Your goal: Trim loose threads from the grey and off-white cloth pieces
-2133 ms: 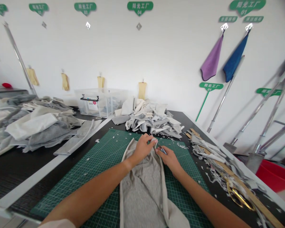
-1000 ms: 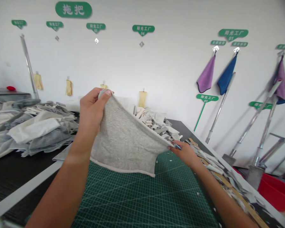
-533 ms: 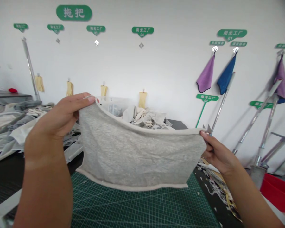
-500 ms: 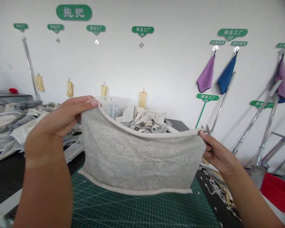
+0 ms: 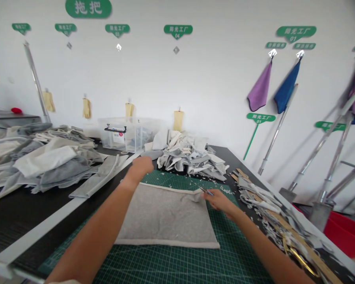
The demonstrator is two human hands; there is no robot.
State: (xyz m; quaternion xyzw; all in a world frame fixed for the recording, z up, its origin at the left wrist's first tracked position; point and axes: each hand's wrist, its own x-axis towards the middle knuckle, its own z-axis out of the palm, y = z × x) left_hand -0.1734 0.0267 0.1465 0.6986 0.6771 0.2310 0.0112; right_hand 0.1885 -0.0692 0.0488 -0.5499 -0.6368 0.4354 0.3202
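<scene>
A rectangular grey fabric piece (image 5: 168, 217) with pale hemmed edges lies flat on the green cutting mat (image 5: 177, 264). My left hand (image 5: 140, 167) is closed on the piece's far left corner. My right hand (image 5: 220, 202) pinches its far right corner, and a small pair of thread snips (image 5: 205, 191) sticks out from that hand's fingers.
A heap of cut grey and white pieces (image 5: 192, 156) and a clear plastic bin (image 5: 126, 133) sit beyond the mat. More folded fabric (image 5: 44, 157) is piled at left. Trimmings, a wooden ruler (image 5: 310, 246) and gold scissors (image 5: 298, 254) lie along the right edge. A red tub (image 5: 344, 232) stands below.
The grey piece was lifted off the mat, turned and held up stretched between both hands; now it is laid flat on the mat, both hands still at its far corners.
</scene>
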